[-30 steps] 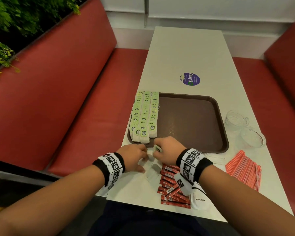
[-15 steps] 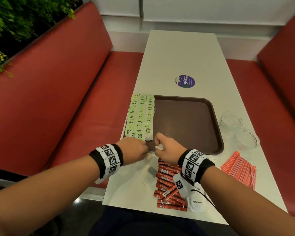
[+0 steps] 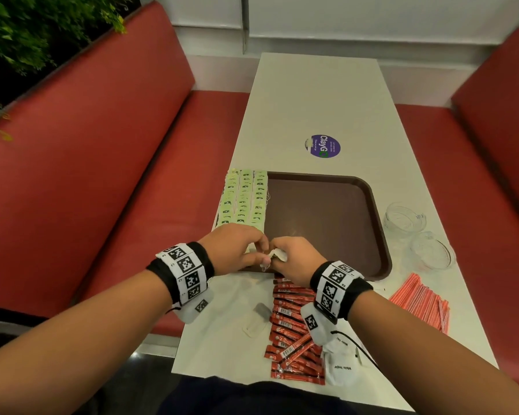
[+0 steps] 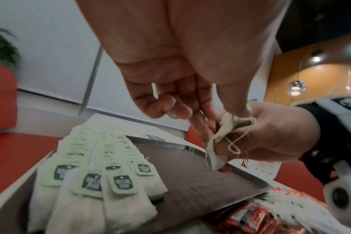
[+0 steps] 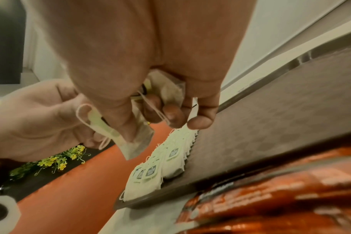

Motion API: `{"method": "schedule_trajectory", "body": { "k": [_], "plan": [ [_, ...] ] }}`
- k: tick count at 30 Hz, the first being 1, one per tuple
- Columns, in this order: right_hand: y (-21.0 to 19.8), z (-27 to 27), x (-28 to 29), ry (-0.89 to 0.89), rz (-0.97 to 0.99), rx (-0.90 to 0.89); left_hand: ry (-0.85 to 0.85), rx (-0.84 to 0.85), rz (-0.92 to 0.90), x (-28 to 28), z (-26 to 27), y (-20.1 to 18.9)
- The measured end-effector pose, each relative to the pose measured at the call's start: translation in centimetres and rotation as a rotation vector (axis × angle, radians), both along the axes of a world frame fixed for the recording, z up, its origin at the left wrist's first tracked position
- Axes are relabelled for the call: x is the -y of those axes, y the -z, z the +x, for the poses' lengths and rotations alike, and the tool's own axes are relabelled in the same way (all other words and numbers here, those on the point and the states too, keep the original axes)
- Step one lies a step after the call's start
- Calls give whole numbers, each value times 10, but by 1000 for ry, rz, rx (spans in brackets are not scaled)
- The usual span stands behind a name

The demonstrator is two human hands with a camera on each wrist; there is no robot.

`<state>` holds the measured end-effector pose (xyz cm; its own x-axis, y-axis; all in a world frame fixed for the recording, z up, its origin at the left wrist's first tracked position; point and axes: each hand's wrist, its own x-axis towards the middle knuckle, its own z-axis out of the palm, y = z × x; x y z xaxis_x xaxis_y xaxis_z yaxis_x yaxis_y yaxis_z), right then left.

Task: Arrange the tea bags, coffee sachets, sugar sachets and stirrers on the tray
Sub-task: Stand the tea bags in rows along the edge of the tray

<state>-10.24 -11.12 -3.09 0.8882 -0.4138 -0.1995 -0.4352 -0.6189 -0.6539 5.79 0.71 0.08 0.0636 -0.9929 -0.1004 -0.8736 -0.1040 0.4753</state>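
Three rows of green-tagged tea bags (image 3: 246,199) fill the left side of the brown tray (image 3: 327,223). My left hand (image 3: 237,250) and right hand (image 3: 294,256) meet over the tray's near-left corner. Between them hangs a loose tea bag (image 4: 216,152) with its string looped. My left hand (image 4: 210,120) pinches its top, and my right hand (image 5: 160,110) grips it too, with a second tea bag (image 5: 170,91) tucked in its curled fingers. Red coffee sachets (image 3: 291,333) lie under my right wrist, white sugar sachets (image 3: 340,366) near the table edge, orange stirrers (image 3: 420,301) at right.
Two clear glass bowls (image 3: 405,217) (image 3: 432,250) stand right of the tray. A purple sticker (image 3: 325,145) is on the white table beyond it. Red bench seats (image 3: 117,175) flank the table. The tray's middle and right show bare brown surface.
Both hands have lifted from the table's near edge to above the tray's near-left corner, carrying the tea bag. The rows on the tray have not moved.
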Motion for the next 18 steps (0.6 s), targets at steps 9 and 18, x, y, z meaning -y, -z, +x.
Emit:
{"method": "schedule_trajectory", "body": {
  "k": [9, 18],
  "plan": [
    [5, 2, 12, 126, 64, 22, -187, -61, -10, 20, 16, 28],
    [5, -1, 23, 201, 142, 9, -257, 2, 258, 39, 30, 55]
  ]
}}
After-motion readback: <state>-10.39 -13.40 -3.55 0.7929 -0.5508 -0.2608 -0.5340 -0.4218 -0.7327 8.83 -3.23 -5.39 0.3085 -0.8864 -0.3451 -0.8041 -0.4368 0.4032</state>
